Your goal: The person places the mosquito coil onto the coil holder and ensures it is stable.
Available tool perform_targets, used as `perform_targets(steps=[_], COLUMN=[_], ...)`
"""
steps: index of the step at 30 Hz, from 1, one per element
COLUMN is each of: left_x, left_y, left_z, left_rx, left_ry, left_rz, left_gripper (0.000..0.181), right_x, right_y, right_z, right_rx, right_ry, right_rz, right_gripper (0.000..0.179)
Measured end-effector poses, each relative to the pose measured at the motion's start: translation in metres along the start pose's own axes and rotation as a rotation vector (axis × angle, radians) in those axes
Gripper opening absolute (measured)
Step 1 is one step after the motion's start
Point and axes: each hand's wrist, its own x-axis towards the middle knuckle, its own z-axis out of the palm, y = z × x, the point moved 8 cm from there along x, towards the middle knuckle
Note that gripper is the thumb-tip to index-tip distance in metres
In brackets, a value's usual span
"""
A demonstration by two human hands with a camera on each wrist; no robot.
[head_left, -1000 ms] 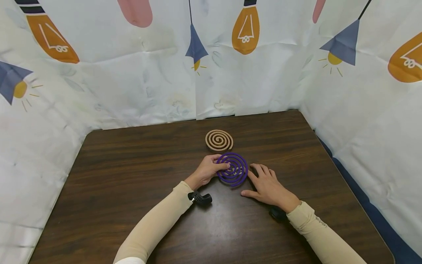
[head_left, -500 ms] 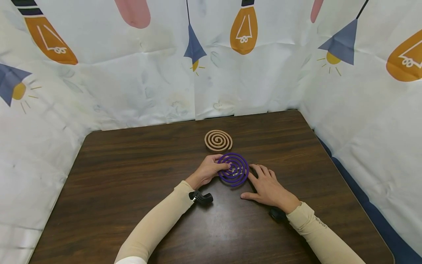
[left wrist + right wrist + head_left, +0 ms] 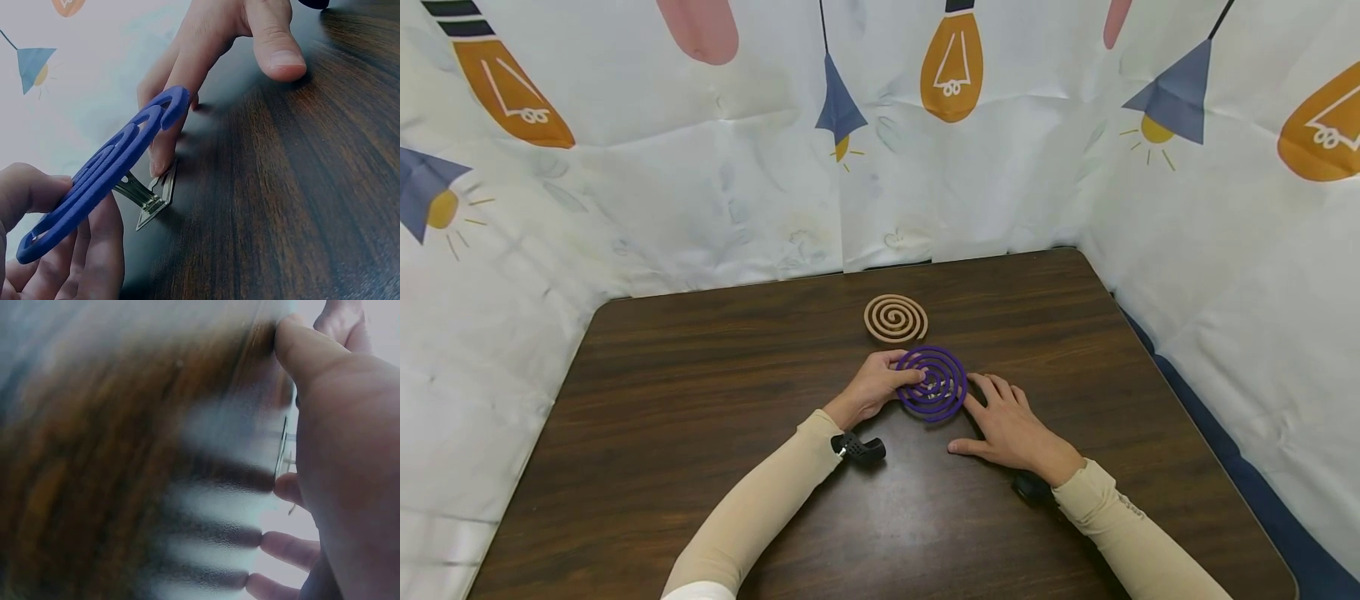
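Observation:
A purple mosquito coil (image 3: 106, 181) is pinched between the thumb and fingers of my left hand (image 3: 874, 387). In the left wrist view it is tilted over a small metal coil stand (image 3: 152, 207), whose prong rises to the underside of the coil. The stand's flat base sits on the table, partly hidden by the coil in the head view. My right hand (image 3: 1011, 423) lies spread on the table to the right, its index fingertip (image 3: 161, 159) right at the base's edge. Behind the purple coil, a tan mosquito coil (image 3: 896, 318) lies flat.
The dark wood-grain table (image 3: 700, 400) reaches back to a white curtain (image 3: 737, 183) printed with lamps and bulbs. A black wrist camera (image 3: 860, 450) hangs under the left wrist, close above the tabletop. Another black device (image 3: 1032, 488) is at the right wrist.
My left hand and the purple coil have shifted very slightly to the right. The right hand stays in place, and the head view has moved a little.

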Motion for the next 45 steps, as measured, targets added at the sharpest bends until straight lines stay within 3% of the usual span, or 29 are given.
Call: perform_targets(steps=[25, 38, 45], left_x=[0.006, 0.003, 0.003], left_y=[-0.004, -0.005, -0.004], left_z=[0.006, 0.012, 0.01], left_rx=[0.008, 0.028, 0.035], left_ry=[-0.014, -0.038, -0.019], left_rz=[-0.014, -0.018, -0.01], left_gripper=[0.037, 0.038, 0.04], right_x=[0.0, -0.002, -0.002], right_y=[0.002, 0.002, 0.003], right_z=[-0.001, 0.001, 0.002], right_rx=[0.038, 0.028, 0.028], right_ry=[-0.041, -0.046, -0.048], right_rz=[0.014, 0.007, 0.007], right_gripper=[0.086, 0.087, 0.087])
